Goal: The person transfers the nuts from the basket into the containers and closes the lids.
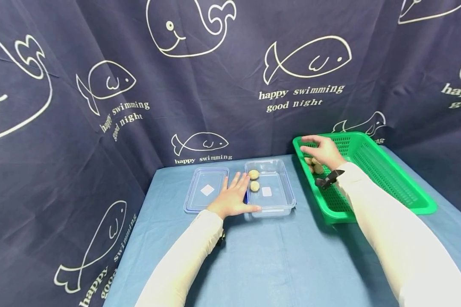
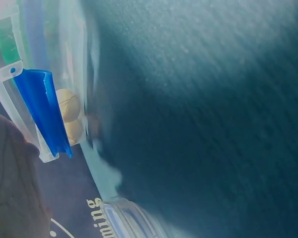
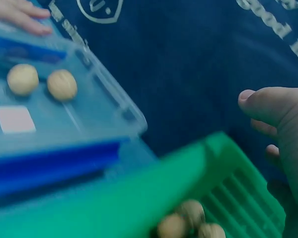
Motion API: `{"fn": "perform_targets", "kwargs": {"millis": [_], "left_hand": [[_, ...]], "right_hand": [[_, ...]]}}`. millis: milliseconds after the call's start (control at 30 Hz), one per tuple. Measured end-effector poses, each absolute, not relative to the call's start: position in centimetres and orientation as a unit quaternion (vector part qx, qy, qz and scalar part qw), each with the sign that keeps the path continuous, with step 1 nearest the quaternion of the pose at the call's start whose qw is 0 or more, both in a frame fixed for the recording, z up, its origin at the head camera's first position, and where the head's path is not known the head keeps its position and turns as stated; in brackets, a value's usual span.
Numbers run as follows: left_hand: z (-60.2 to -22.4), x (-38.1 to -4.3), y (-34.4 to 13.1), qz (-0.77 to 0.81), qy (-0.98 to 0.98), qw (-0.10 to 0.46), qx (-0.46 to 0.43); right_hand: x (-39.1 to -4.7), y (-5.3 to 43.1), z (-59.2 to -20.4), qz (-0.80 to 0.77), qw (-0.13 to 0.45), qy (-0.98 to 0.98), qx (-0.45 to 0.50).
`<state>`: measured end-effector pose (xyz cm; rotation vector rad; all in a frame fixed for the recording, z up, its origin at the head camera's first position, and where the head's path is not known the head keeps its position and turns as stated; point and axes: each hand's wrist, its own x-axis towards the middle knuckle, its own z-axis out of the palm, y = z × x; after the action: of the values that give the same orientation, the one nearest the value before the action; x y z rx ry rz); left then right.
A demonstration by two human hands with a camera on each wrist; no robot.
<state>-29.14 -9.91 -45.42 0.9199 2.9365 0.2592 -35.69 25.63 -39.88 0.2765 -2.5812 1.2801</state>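
A clear plastic container (image 1: 278, 179) with blue side clips stands at the middle back of the table. Two walnuts (image 3: 62, 85) lie inside it, along its left side. My left hand (image 1: 232, 199) is at the container's left wall, fingers spread and thumb by the front rim. Over the left end of a green basket (image 1: 393, 164) hovers my right hand (image 1: 324, 152), thumb and fingers apart with nothing between them. Several walnuts (image 1: 318, 169) sit in the basket beneath that hand; the right wrist view shows them blurred.
A clear lid (image 1: 204, 201) with a blue edge lies flat left of the container. Behind the table (image 1: 276, 260) hangs a dark blue curtain (image 1: 230, 98) with fish drawings, and it continues along both sides.
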Motion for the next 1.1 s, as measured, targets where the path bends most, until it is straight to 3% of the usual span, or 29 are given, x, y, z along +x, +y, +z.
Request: {"fn": "perform_targets", "kwargs": {"millis": [400,700,1100], "left_hand": [[-46.0,-29.3,-9.9,0.082,0.951,0.025,0.297],[-46.0,-29.3,-9.8,0.082,0.951,0.036,0.295],[-46.2,-29.5,-9.9,0.084,0.953,0.032,0.291]], "right_hand": [[-35.2,29.5,-42.3,0.420,0.104,-0.898,0.081],[-35.3,31.7,-44.4,0.416,0.036,-0.907,0.055],[-35.7,32.3,-45.5,0.346,-0.015,-0.936,0.065]]}}
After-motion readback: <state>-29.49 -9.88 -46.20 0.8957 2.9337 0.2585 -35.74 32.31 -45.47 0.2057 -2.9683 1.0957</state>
